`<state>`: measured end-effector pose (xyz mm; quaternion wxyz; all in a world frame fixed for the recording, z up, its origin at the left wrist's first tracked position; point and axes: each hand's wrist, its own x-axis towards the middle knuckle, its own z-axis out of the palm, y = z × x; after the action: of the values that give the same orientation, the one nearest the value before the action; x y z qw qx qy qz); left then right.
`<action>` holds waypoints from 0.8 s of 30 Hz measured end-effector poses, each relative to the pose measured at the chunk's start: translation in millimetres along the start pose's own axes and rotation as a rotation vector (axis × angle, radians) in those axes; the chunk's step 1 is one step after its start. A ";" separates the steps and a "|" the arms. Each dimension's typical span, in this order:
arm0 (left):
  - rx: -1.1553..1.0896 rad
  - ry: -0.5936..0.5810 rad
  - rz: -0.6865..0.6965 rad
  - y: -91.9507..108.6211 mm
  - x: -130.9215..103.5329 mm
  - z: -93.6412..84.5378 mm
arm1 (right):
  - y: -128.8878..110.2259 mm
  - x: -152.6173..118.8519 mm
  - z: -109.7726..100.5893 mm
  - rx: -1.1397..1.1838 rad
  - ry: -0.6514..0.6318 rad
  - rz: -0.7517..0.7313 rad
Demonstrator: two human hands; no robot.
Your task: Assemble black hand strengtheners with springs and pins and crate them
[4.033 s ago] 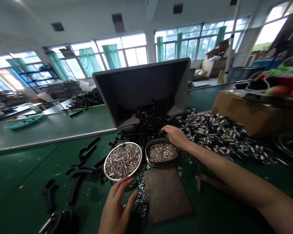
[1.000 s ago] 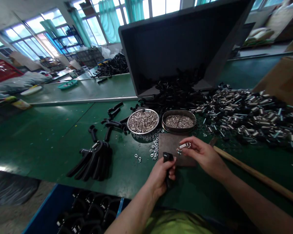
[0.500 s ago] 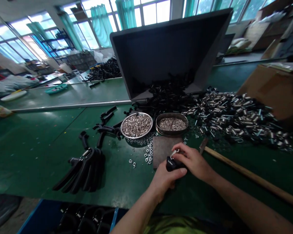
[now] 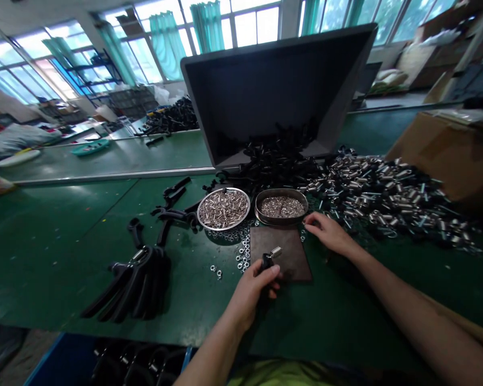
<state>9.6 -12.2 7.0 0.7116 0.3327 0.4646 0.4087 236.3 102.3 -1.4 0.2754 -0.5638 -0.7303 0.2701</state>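
Note:
My left hand is closed around a small black part with a metal spring sticking out of its top. It is over the lower left of a flat brown metal plate. My right hand is beyond the plate's upper right corner, beside an oval tin of small metal pieces. Its thumb and fingertips are pinched together; whatever is between them is too small to make out. Several loose nuts lie along the plate's left edge.
A round dish of metal pins stands left of the tin. A large grey bin spills black parts behind. Springs and bolts are heaped at right, near a cardboard box. Black handles lie at left; a wooden shaft passes behind my right forearm.
My right hand has left the spring and moved up and right, beside the tin. My left hand has moved slightly left with the black part, uncovering more of the plate.

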 end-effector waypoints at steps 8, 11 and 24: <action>-0.237 -0.056 -0.160 0.0 13.7 17.4 | -86.0 -59.1 32.0 0.245 -0.095 -0.075; -0.171 -0.047 -0.144 -4.6 12.1 21.0 | -90.7 -62.6 38.8 0.141 -0.088 -0.086; 0.034 0.022 -0.187 2.3 0.0 7.8 | -8.7 28.0 -31.0 -0.524 0.132 0.153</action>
<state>16.2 -11.8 11.6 0.7356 0.2955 0.5085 0.3362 246.4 130.2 29.3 0.1460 -0.6855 -0.7111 0.0547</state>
